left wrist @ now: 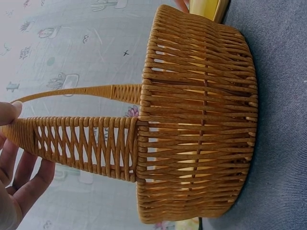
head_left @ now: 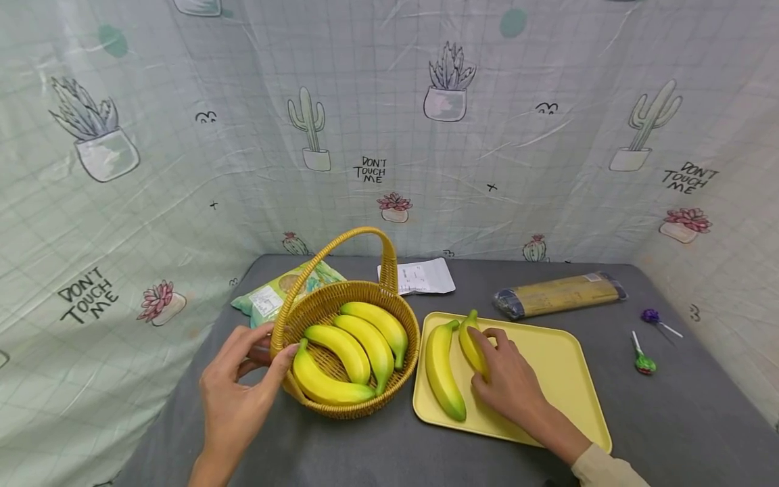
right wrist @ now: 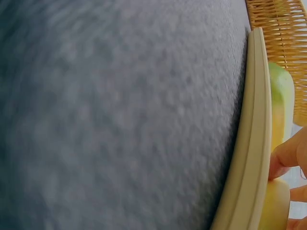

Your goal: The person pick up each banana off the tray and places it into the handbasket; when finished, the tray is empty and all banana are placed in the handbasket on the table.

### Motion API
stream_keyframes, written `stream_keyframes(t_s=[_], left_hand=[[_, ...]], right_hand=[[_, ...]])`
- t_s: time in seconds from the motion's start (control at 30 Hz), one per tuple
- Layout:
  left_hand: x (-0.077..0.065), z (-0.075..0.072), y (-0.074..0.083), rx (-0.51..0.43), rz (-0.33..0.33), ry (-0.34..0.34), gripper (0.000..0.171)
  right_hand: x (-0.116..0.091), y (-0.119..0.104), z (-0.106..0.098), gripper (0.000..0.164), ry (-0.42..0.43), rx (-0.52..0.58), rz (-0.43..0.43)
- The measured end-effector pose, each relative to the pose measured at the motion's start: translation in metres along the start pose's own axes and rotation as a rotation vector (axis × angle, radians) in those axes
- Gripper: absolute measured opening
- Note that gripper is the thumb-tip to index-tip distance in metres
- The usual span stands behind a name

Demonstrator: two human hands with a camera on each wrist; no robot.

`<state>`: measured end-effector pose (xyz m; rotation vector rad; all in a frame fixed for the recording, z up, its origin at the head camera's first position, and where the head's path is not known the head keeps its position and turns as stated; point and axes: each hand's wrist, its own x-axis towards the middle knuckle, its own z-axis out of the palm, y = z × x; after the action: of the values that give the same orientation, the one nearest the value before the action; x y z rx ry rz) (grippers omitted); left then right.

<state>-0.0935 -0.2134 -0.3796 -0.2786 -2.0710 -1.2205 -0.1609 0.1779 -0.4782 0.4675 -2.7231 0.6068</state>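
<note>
A round wicker basket with a tall arched handle holds several yellow bananas. At the handle's left side, my left hand grips it, thumb on one face and fingers on the other. To the right lies a pale yellow tray with two bananas on it. My right hand holds the smaller-looking banana between thumb and fingers, covering its lower part. Just left of it, the other banana lies lengthwise near the tray's left edge.
Behind the basket are a green snack bag and a white packet. A yellow wrapped package lies behind the tray. Purple and green lollipops rest at the right on the grey table. A printed curtain surrounds it.
</note>
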Motion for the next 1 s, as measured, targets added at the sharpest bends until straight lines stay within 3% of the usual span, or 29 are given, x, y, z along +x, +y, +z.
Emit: stream_keyframes(t_s=[0.57, 1.0], left_hand=[[0.000, 0.001, 0.000, -0.013, 0.033, 0.007, 0.045], [0.000, 0.000, 0.000, -0.006, 0.000, -0.002, 0.043]], right_hand=[[0.003, 0.018, -0.021, 0.067, -0.006, -0.025, 0.016], [0.011, 0.014, -0.033, 0.062, 0.054, 0.002, -0.041]])
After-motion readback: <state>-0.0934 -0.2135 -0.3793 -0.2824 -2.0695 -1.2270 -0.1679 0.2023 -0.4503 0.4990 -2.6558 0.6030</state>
